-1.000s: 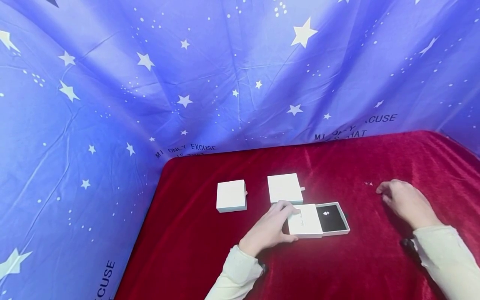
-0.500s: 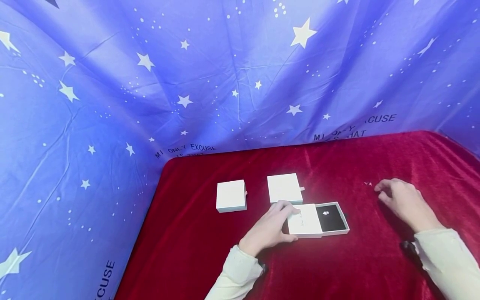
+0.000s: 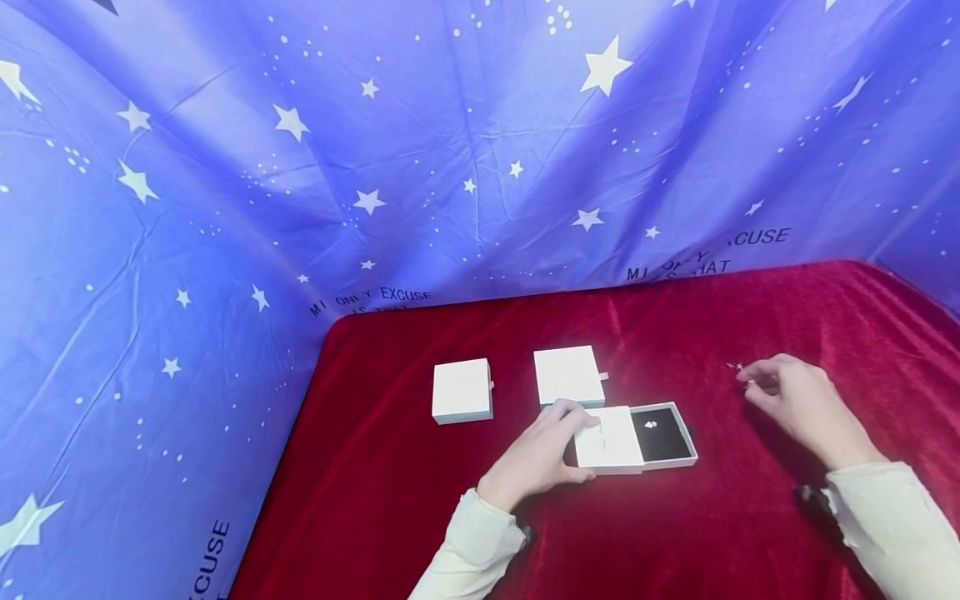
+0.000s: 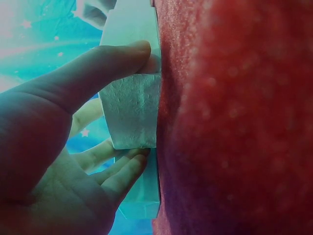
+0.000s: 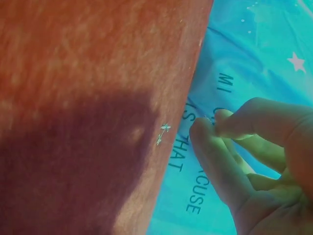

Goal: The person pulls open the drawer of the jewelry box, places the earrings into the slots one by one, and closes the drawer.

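My left hand (image 3: 542, 454) grips the white sleeve of a small drawer box (image 3: 609, 442), thumb on the near side and fingers on the far side. Its drawer (image 3: 693, 454) is partly slid out to the right, baring a black pad (image 3: 663, 442) with a small shiny silvery piece (image 3: 651, 425) on it. To the right, my right hand (image 3: 802, 408) is raised over the cloth, thumb and index fingertips together. A tiny pale glint between them looks like a small piece of jewellery, mostly hidden. Just beyond lie two tiny star- or flower-shaped pieces (image 5: 163, 133), like stud earrings.
Two closed white boxes with pull tabs stand on the red velvet cloth (image 3: 375, 500): one behind the gripped box (image 3: 568, 375), another farther left (image 3: 461, 390). A blue star-printed curtain (image 3: 450, 167) borders the table at the back and left.
My right hand has shifted slightly left, closer to the tiny pieces on the cloth. The left hand and the drawer box have stayed in place.
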Demonstrator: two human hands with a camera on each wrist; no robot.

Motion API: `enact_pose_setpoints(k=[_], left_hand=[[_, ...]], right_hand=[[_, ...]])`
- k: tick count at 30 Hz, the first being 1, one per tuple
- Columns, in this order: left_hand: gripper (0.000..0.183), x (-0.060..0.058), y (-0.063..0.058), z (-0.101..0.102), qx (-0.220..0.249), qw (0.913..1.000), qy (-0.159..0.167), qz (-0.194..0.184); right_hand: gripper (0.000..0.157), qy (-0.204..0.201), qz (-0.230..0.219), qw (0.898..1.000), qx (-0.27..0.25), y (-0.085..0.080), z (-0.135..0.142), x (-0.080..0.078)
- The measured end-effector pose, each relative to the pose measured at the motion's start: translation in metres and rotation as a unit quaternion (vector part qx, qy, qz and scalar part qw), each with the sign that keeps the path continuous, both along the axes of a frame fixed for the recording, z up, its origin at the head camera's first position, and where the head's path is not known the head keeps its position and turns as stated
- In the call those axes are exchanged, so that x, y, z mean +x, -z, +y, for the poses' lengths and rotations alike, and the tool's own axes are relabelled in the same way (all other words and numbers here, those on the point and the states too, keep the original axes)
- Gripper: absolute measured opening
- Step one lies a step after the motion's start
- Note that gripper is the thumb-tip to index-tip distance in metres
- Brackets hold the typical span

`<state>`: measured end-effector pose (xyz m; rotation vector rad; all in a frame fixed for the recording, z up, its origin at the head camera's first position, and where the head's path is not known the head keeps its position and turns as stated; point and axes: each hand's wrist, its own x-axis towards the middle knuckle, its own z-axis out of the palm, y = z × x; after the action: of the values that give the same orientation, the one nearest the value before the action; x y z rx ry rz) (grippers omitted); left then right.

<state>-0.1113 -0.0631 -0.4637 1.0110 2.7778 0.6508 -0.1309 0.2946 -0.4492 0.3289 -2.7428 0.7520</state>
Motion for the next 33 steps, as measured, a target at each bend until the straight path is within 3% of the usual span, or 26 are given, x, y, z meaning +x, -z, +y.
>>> enact_pose_setpoints(k=[9, 17, 21, 33], left_hand=[[0.062, 0.0, -0.001, 0.0, -0.004, 1.0, -0.003, -0.002], [0.063, 0.0, -0.001, 0.0, -0.002, 1.0, -0.003, -0.003], [0.063, 0.0, -0.001, 0.0, 0.001, 1.0, -0.003, -0.004], [0.063, 0.0, -0.002, 0.0, 0.005, 1.0, -0.002, -0.006]], right_hand=[[0.009, -0.013, 0.0, 1.0, 0.023, -0.002, -0.008, 0.003], [0.014, -0.045, -0.031, 0.997, -0.059, -0.007, -0.016, 0.007], [0.018, -0.065, -0.023, 0.994, -0.08, -0.008, -0.02, 0.008], [0.015, -0.059, 0.008, 0.997, -0.054, -0.009, -0.033, 0.011]])
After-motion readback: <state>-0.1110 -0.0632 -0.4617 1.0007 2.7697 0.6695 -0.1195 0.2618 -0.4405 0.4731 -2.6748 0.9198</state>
